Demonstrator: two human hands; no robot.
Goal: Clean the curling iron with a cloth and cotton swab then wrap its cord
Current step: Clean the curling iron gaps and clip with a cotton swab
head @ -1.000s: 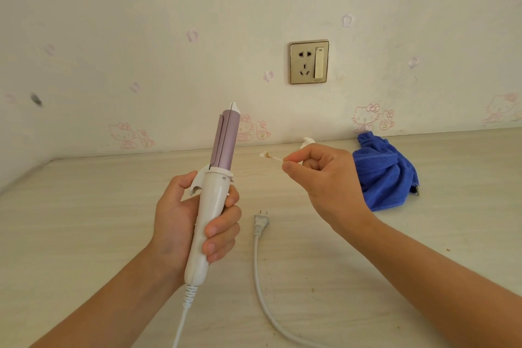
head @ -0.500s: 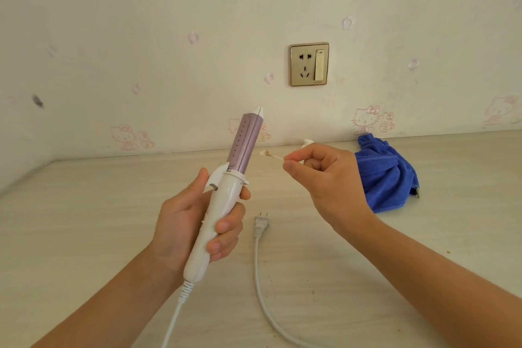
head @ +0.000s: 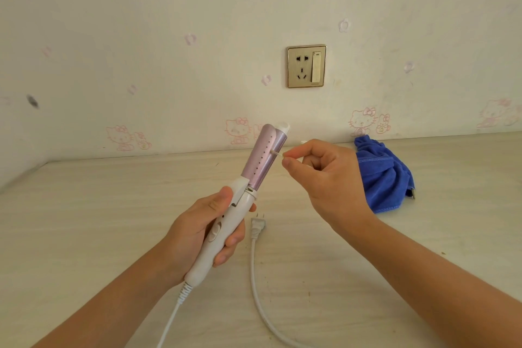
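My left hand [head: 203, 230] grips the white handle of the curling iron [head: 261, 162], which points up and to the right, its purple clamp lifted off the barrel. My right hand [head: 324, 175] pinches a cotton swab [head: 276, 153] between thumb and forefinger. The swab's tip sits in the gap between the clamp and the barrel. The iron's white cord [head: 258, 285] runs off the bottom edge and back across the table to its plug [head: 258, 223], which lies unplugged beside my left hand. A crumpled blue cloth [head: 384, 175] lies on the table behind my right hand.
A pale wooden tabletop [head: 84, 220] meets a cream wall with pink cartoon stickers. A gold wall socket with a switch [head: 307, 66] is mounted above the table. The cord loops across the table in front of me.
My left hand has turned and tilted the iron to the right, showing the switch side. The clamp has lifted open. My right hand has brought the swab tip into the gap.
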